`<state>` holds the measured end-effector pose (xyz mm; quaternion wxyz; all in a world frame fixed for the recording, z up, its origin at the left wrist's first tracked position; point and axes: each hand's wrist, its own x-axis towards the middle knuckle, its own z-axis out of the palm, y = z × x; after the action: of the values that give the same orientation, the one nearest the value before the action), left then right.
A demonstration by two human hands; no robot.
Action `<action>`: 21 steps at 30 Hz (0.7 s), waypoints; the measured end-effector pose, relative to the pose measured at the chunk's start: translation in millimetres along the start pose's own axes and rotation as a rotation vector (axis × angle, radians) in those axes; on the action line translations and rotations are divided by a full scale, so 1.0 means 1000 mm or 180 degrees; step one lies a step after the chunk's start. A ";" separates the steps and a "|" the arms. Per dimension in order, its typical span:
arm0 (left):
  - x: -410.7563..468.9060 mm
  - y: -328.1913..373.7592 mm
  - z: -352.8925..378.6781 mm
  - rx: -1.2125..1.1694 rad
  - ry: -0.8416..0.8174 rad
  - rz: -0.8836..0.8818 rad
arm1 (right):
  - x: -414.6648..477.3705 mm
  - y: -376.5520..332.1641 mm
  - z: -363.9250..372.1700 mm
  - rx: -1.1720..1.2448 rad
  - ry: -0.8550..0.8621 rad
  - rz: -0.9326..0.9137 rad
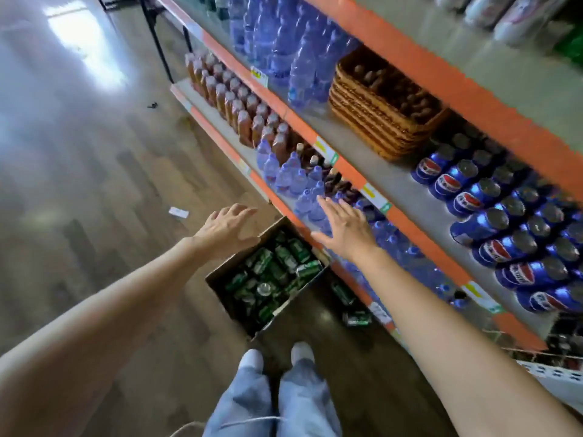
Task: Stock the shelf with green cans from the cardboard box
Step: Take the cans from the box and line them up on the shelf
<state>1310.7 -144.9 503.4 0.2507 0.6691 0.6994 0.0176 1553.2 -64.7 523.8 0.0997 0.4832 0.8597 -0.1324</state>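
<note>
Many Pepsi cans [470, 200] fill the shelf [405, 184] above boxed green cans [277, 269].

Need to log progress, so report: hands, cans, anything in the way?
Left hand, right hand open, empty, stretched toward cardboard box. Green cans fill the box, none in hand. Loose cans on floor beside it.

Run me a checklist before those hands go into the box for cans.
1. Free left hand: ok, open and holding nothing.
2. Free right hand: ok, open and empty.
3. Open cardboard box: ok, nothing covers its top.
4. Stock present: ok, green cans lie jumbled inside.
5. Free spot on the shelf: cannot tell; the level beside the box is mostly hidden.
</note>
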 end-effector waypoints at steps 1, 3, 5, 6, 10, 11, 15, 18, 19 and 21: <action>0.001 -0.005 0.014 -0.0023 -0.0015 -0.0034 | 0.006 0.000 0.014 0.0012 -0.0063 0.0005; 0.004 -0.014 0.044 -0.0062 -0.0081 -0.0136 | 0.017 0.003 0.045 0.0043 -0.0153 0.0010; 0.010 -0.024 0.077 -0.0106 -0.0078 -0.0233 | 0.028 0.009 0.079 0.0073 -0.0249 0.0025; 0.013 -0.029 0.095 -0.0127 -0.0059 -0.0284 | 0.033 0.013 0.096 0.0080 -0.0309 0.0044; 0.036 -0.052 0.167 -0.0147 -0.0026 -0.0433 | 0.058 0.035 0.171 0.0108 -0.0439 0.0216; 0.042 -0.057 0.183 -0.0139 -0.0031 -0.0470 | 0.063 0.041 0.189 0.0120 -0.0467 0.0278; 0.078 -0.087 0.254 -0.0144 -0.0067 -0.0568 | 0.091 0.061 0.267 0.0115 -0.0591 0.0440; 0.109 -0.110 0.303 -0.0216 -0.0126 -0.0601 | 0.117 0.071 0.323 0.0111 -0.0675 0.0475; 0.120 -0.118 0.319 -0.0231 -0.0126 -0.0601 | 0.128 0.074 0.340 0.0124 -0.0690 0.0477; 0.142 -0.132 0.350 -0.0237 -0.0140 -0.0595 | 0.150 0.077 0.373 0.0165 -0.0722 0.0482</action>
<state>1322.1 -133.4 103.3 0.2913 0.5913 0.7520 0.0053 1559.0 -26.5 116.7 0.1935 0.5310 0.8003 -0.2004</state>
